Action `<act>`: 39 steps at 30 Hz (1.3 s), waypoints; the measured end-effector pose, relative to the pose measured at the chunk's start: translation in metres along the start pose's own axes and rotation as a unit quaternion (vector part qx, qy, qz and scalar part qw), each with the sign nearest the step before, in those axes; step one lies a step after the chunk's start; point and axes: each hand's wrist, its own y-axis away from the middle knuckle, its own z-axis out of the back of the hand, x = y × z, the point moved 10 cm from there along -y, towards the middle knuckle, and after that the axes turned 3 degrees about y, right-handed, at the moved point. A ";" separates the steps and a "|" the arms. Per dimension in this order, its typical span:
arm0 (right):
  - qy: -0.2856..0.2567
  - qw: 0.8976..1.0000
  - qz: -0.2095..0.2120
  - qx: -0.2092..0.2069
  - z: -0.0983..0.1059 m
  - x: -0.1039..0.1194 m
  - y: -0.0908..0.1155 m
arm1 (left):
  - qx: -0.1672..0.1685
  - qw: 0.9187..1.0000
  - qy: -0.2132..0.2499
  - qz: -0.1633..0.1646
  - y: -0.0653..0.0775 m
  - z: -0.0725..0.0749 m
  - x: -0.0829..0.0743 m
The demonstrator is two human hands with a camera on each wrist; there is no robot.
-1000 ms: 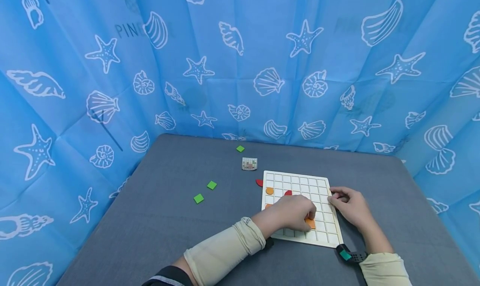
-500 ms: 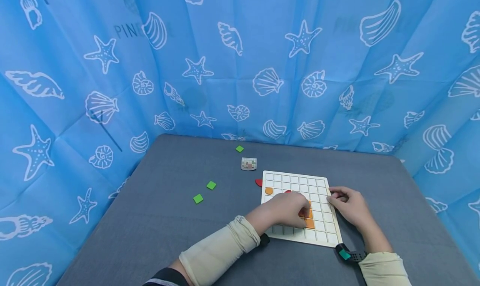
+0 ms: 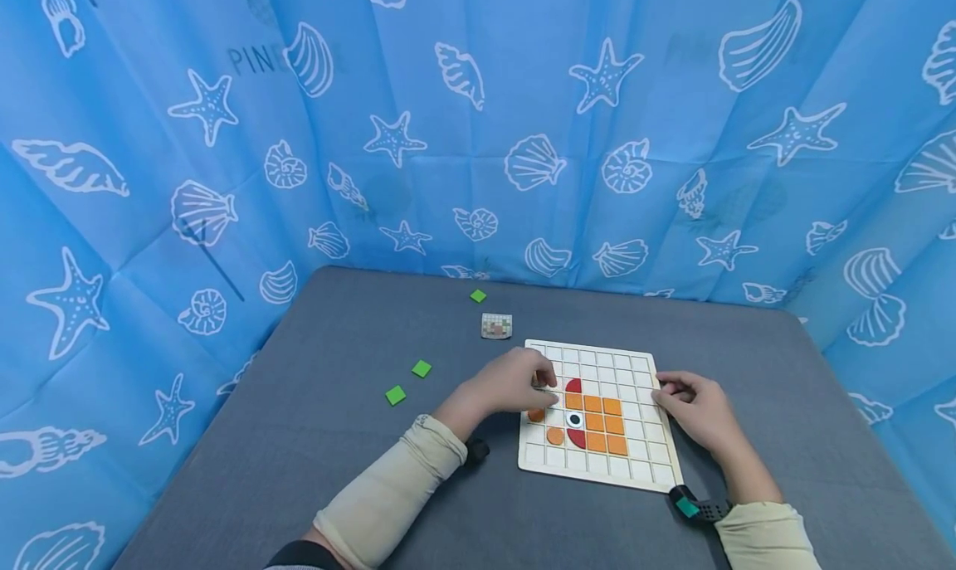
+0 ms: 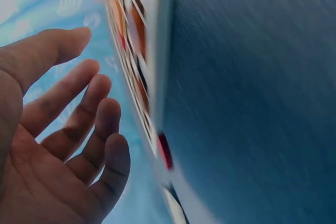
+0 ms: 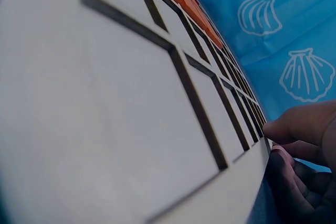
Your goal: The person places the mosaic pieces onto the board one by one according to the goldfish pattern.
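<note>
A white gridded board [image 3: 642, 470] lies on the grey table. In its cells sit a block of square orange tiles [image 3: 593, 421], two red quarter-round pieces [image 3: 576, 439], a white tile with a black dot [image 3: 574, 420] and orange round pieces [image 3: 555, 436]. My left hand [image 3: 508, 383] hovers over the board's left side, partly hiding it; the left wrist view shows its fingers loosely bent, holding nothing. At the right edge, my right hand [image 3: 696, 408] pinches the board, thumb on top and fingers below, as the right wrist view shows.
Two green square tiles [image 3: 396, 396] lie left of the board, and another green tile [image 3: 478, 296] lies near the back edge. Behind the board is a small printed card [image 3: 496, 326]. A loose red piece [image 4: 165, 151] lies beside the board. Blue shell-patterned curtain [image 3: 463, 138] surrounds the table.
My left hand has drawn back leftward from the orange tiles to the board's left side, uncovering the block, the dotted tile and the red pieces. The right hand keeps its place.
</note>
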 end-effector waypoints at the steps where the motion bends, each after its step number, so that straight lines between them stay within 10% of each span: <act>1: 0.000 1.000 -0.001 0.000 0.000 0.000 0.000 | -0.008 1.000 0.002 0.004 0.002 0.004 0.005; 14: 0.001 1.000 0.001 -0.006 0.002 0.000 0.001 | -0.111 0.987 -0.046 0.111 0.017 0.045 0.063; 26: -0.004 1.000 -0.002 -0.001 0.001 0.000 0.000 | -0.062 0.990 -0.079 0.097 0.001 0.030 0.058; 39: -0.004 1.000 -0.004 0.002 0.000 -0.001 0.001 | -0.018 0.983 -0.102 0.153 0.011 0.025 0.057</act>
